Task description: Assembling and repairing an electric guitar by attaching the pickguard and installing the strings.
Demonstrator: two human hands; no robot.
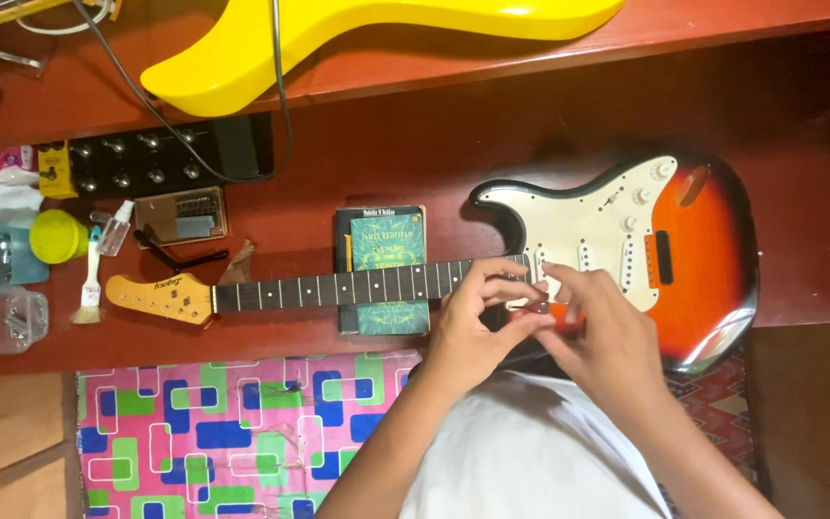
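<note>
A sunburst electric guitar (703,259) with a cream pickguard lies flat on the red wooden table (357,144), its dark neck (338,286) running left to a pale headstock (160,296). No strings are visible on it. A stack of green books (388,240) props the neck. My left hand (477,322) rests at the end of the fretboard with fingers curled. My right hand (598,332) lies beside it over the pickguard's near edge. Both sets of fingertips pinch together around something small; I cannot tell what it is.
A yellow guitar body (357,34) lies on the raised shelf behind. At left sit a black pedal board (146,159), a bridge plate (183,216), a small brush (88,288), a yellow lid (55,235), clear containers (7,317) and a spray bottle (115,228). A patterned pink cloth (232,432) lies below.
</note>
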